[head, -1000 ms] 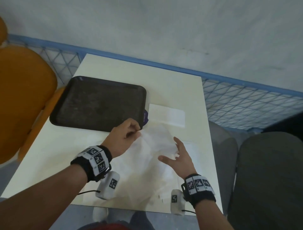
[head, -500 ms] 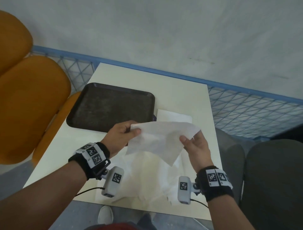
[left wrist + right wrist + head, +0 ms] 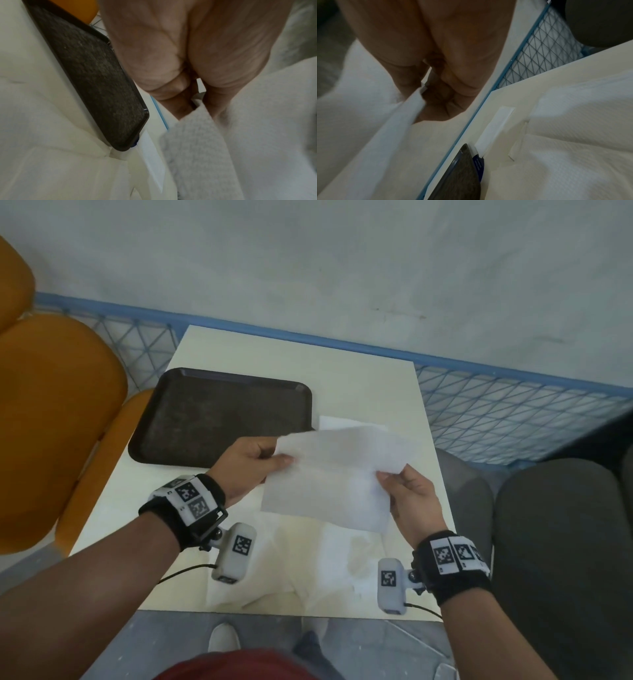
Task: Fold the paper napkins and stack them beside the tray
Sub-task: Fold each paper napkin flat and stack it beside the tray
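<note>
Napkin [image 3: 329, 474] held above surface [image 3: 359, 378], left hand [image 3: 250, 465] and right hand [image 3: 411, 498] each pinching one edge. Folded napkin [image 3: 334, 422] already right of tray [image 3: 219, 416]. Unfolded napkins [image 3: 301, 563] remain near edge; most work outstanding.

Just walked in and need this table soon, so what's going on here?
A person is folding paper napkins. The left hand and right hand each pinch an upper corner of one napkin, held up above the table. More loose napkins lie on the near side of the table. One folded napkin already lies beside the dark tray.
</note>
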Tool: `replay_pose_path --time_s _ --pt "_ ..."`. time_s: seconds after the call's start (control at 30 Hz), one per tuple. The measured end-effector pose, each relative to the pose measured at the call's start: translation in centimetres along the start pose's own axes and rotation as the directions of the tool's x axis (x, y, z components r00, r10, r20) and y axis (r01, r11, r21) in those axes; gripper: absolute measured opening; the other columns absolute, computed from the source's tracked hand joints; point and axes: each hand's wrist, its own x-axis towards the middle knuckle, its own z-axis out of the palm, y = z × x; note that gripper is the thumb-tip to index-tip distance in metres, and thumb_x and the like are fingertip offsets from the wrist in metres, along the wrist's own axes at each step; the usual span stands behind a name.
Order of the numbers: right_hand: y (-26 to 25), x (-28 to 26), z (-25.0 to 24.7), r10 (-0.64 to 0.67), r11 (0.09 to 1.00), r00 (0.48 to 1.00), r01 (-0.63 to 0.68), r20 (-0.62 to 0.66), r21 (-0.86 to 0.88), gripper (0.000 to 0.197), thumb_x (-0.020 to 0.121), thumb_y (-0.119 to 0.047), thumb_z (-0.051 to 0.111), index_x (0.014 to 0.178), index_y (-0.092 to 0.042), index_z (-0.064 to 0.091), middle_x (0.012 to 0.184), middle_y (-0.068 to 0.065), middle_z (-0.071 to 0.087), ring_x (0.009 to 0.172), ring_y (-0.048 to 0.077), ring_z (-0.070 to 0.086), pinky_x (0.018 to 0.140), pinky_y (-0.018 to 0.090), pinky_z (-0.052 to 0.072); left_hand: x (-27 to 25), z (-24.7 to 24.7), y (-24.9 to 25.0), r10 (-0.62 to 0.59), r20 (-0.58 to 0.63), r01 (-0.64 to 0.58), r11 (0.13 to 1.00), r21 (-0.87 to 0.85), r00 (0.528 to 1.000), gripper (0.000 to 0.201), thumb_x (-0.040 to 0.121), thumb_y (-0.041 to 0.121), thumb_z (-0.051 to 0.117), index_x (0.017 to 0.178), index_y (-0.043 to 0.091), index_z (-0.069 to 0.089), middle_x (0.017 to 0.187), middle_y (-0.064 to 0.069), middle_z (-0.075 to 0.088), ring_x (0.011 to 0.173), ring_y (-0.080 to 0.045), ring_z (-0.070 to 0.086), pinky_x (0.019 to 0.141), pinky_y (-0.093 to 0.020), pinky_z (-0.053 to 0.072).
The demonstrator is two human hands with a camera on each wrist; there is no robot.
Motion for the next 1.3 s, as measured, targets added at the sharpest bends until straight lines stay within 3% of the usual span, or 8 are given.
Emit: replay_pose_path --time_s 0.13,0.3,0.47,0.63,0.8,1.0,1.13,1.3 --pt "0.1 -1.2 -0.5 0.100 0.975 0.995 -0.098 0.001 0.200 0.028 0.096 0.006 0.046 0.099 -0.003 0.072 0.101 0.011 0.076 0.090 0.028 0.069 0.083 0.039 0.053 -0.2 0.3 -0.1 0.037 -0.005 -0.037 0.994 0.107 0.999 0.018 0.093 -0.003 0.060 0.096 0.006 0.076 0.102 -0.006 0.076 0.092 -0.017 0.071 0.076 -0.025 0.058" --pt "1.4 -2.3 -1.4 0.211 0.906 0.974 -0.228 0.088 0.355 0.038 0.101 -0.029 0.045 0.089 -0.001 0.067 0.111 0.019 0.068 0.100 0.032 0.064 0.076 0.039 0.049 -0.6 0.0 -1.8 0.049 0.019 -0.052 0.971 0.234 0.999 0.032 0.092 0.000 0.060 0.087 0.025 0.079 0.100 -0.003 0.075 0.092 -0.020 0.070 0.079 -0.034 0.057" --pt "3.7 -2.6 -2.0 0.181 0.979 0.983 -0.181 0.010 0.089 0.015 0.089 0.001 0.069 0.089 -0.014 0.067 0.090 0.011 0.067 0.087 0.030 0.061 0.077 0.040 0.048 -0.8 0.1 -3.1 0.017 0.015 -0.020 0.960 0.280 1.000 0.033 0.092 -0.001 0.059 0.091 0.025 0.079 0.098 0.003 0.077 0.090 -0.012 0.071 0.076 -0.022 0.056" --pt "5.3 -1.8 -2.9 0.143 0.944 0.981 -0.175 -0.131 -0.280 0.021 0.085 -0.012 0.079 0.100 -0.024 0.072 0.069 -0.007 0.061 0.069 0.010 0.059 0.068 0.027 0.046 -0.4 -1.2 -6.0 -0.124 0.027 0.104 0.914 0.393 0.992 0.037 0.088 -0.006 0.054 0.092 0.022 0.078 0.097 0.002 0.076 0.090 -0.014 0.073 0.089 -0.032 0.058" --pt "8.4 -0.2 -2.9 0.179 0.716 0.979 -0.195 -0.093 -0.671 0.026 0.088 -0.025 0.074 0.111 -0.034 0.067 0.112 -0.004 0.071 0.101 0.011 0.067 0.084 0.024 0.051 -0.4 0.9 -10.6 0.005 0.038 -0.033 0.618 0.786 0.999 0.039 0.094 0.010 0.050 0.122 0.033 0.063 0.126 0.009 0.060 0.107 -0.011 0.056 0.103 -0.034 0.046" --pt "11.8 -2.1 0.2 0.014 0.240 0.979 0.192 0.201 -0.952 0.057 0.101 -0.042 0.047 0.154 -0.023 0.037 0.165 0.000 0.028 0.150 0.025 0.027 0.122 0.047 0.025 0.1 6.2 -14.9 -0.103 0.317 -0.299 0.155 0.942 0.943 0.051 0.098 0.021 0.044 0.148 0.021 0.036 0.156 0.000 0.033 0.140 -0.021 0.035 0.114 -0.040 0.034" --pt "13.9 -4.1 2.9 0.294 0.115 0.872 0.374 0.392 -0.920 0.067 0.103 -0.053 0.031 0.161 -0.027 0.006 0.170 -0.009 0.002 0.156 0.016 0.000 0.121 0.057 -0.007 -0.1 6.3 -15.9 -0.087 0.300 -0.291 0.099 0.952 0.950 0.057 0.092 0.011 0.052 0.146 0.023 0.041 0.155 0.001 0.034 0.141 -0.022 0.034 0.113 -0.040 0.033" --pt "14.5 -3.1 -1.5 0.303 0.048 0.946 0.105 0.114 -0.993 0.072 0.101 -0.061 0.014 0.161 -0.025 -0.002 0.168 -0.009 -0.011 0.156 0.018 -0.010 0.120 0.064 -0.006 0.7 5.6 -15.7 -0.095 0.226 -0.208 0.169 0.964 0.970 0.054 0.089 0.006 0.056 0.138 0.027 0.051 0.137 -0.002 0.049 0.120 -0.026 0.049 0.096 -0.040 0.046"
